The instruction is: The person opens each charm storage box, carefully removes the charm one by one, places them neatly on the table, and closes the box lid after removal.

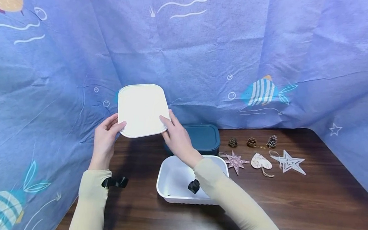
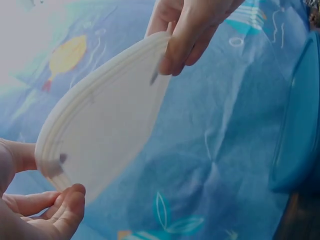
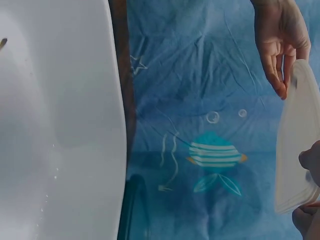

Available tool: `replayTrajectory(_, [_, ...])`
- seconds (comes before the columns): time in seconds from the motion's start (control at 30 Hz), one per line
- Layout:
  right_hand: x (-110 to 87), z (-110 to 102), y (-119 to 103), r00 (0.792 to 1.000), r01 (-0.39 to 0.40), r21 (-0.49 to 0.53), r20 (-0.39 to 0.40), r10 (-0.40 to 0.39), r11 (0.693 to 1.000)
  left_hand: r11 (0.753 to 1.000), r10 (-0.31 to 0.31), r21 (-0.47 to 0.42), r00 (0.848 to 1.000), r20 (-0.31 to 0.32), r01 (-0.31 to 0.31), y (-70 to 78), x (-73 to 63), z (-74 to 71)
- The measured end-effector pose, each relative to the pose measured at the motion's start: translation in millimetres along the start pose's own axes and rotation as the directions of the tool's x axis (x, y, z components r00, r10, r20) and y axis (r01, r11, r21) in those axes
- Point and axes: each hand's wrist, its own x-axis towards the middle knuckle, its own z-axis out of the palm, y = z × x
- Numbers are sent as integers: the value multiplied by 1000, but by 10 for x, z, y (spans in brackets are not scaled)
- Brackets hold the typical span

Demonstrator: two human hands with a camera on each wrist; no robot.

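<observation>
A white, rounded-square lid is held up in the air, off the table. My left hand pinches its lower left corner, thumb on the near face. At the lower right corner my right hand grips it the same way. In the left wrist view the rim and ridged underside of the lid show between both hands. A white container stands on the table beneath my right forearm, with a few small specks inside it. Behind it sits a dark blue container with its lid on.
To the right on the brown table lie several ornaments: a pink glitter star, a pale heart and a silver star. Behind them stand three pinecones. A blue printed cloth hangs behind and at the sides.
</observation>
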Motion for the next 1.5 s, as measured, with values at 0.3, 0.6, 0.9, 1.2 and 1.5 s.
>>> replayTrajectory(0.3, [-37,-207,84,984,89,-60,-150,-97,994,997,56,-63,998,33,-54,91,-158,184])
replayTrajectory(0.6, [-165,-308,239,990,102,-88,-91,-110,991,987,151,-62,985,79,-146,114,-348,451])
replayTrajectory(0.9, [-277,-390,345,991,113,-72,-60,-118,991,967,243,-118,958,154,-227,128,-510,698])
replayTrajectory(1.2, [-375,-552,434,994,86,99,-79,-78,991,949,311,-19,921,236,-316,126,-483,809])
replayTrajectory(1.5, [-519,-740,337,1000,15,238,-22,-10,971,951,308,3,944,121,-310,56,-299,716])
